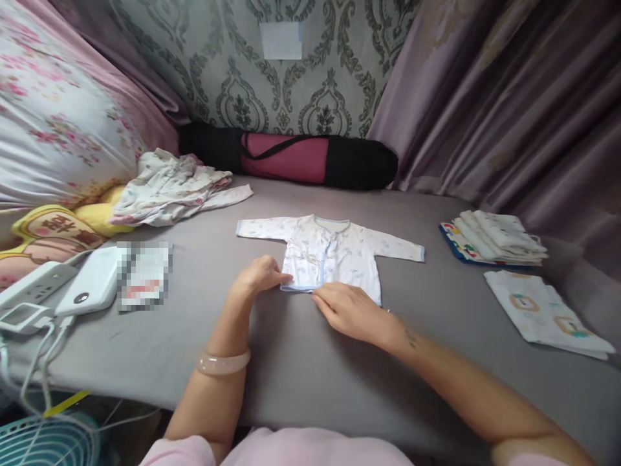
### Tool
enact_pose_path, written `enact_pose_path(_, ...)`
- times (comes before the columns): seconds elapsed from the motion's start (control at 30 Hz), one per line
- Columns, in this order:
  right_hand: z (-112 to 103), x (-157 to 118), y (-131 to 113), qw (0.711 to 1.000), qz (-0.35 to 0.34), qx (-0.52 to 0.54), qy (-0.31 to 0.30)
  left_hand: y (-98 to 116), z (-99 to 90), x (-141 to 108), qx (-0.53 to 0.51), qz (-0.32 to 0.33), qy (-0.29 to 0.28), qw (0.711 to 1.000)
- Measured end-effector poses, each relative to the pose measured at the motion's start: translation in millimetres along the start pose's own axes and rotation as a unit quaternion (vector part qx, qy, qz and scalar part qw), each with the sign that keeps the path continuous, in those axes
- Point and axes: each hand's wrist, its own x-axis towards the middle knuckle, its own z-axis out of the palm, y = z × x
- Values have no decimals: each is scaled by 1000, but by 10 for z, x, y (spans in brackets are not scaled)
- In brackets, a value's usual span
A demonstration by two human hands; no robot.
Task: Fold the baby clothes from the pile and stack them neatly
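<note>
A small white baby shirt (339, 252) with a faint blue print and blue trim lies face up on the grey surface, both sleeves stretched out sideways. My left hand (262, 274) is at the lower left corner of its hem, fingers curled in and thumb on the cloth. Near the middle of the same hem, my right hand (350, 309) pinches the edge between thumb and fingers and covers part of the lower right side. Wrinkles gather at the shirt's front, left of the opening.
Crumpled baby clothes (169, 188) lie at the back left, with a power bank (94, 278), power strip (36, 288) and cables nearer. Folded clothes (499, 236) and a folded white cloth (548, 314) sit at right. A long black-and-pink bag (286, 157) lies along the wall.
</note>
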Motion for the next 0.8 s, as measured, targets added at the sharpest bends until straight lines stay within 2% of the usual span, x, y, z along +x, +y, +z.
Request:
enact_pose_path(0.1,128,487,62,997,-70,13,42,-27,-1,8,-2,1,-16,1000)
enact_pose_path(0.2,341,797,172,996,-66,-22,48,-56,-25,-2,-18,-4,-28,999)
enact_pose_path(0.27,447,858,206,998,-48,-30,40,-69,-49,-20,-22,0,-42,999)
enact_pose_path(0.37,523,791,125,999,-43,-15,19,-88,-86,-46,-9,-1,-46,999)
enact_pose_path(0.57,527,442,-354,995,-88,48,-26,-149,-116,-49,25,-35,82,996)
enact_pose_path(0.67,450,242,-501,984,-157,78,-41,-140,-88,-38,24,-21,89,996)
enact_pose_path(0.73,385,141,-469,977,-191,98,-21,-112,-62,-36,24,-4,82,996)
enact_pose_path(0.8,338,85,-322,984,-143,98,47,-75,-37,-39,26,9,80,996)
